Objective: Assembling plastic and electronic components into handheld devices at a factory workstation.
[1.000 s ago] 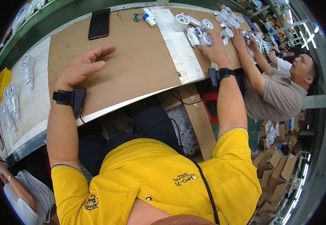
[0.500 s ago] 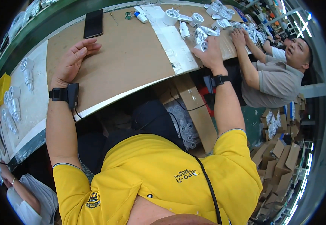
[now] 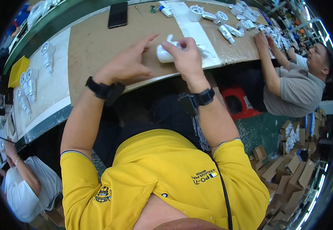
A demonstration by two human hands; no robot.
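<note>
My right hand (image 3: 189, 59) grips a white plastic part with a round head (image 3: 165, 55), held above the brown board (image 3: 93, 57) close to the bench's near edge. Motion blurs the part, and my fingers cover some of it. To its left, my left hand (image 3: 126, 63) is open, thumb and fingers spread and facing the part without touching it. Beyond and to the right of my right hand lie similar white parts, among them a ring-shaped one (image 3: 195, 13) and a round head with a handle (image 3: 226, 33).
A black phone (image 3: 118, 15) lies at the board's far edge, left of a small blue-and-white piece (image 3: 165, 11). Several white round-headed parts (image 3: 47, 57) and a yellow bin (image 3: 18, 71) stand at the left. A co-worker (image 3: 295, 86) works at the right, beside a red stool (image 3: 238, 103).
My right hand has come left from the pile with a white part in it. My left hand has moved right toward that part. The view has shifted slightly.
</note>
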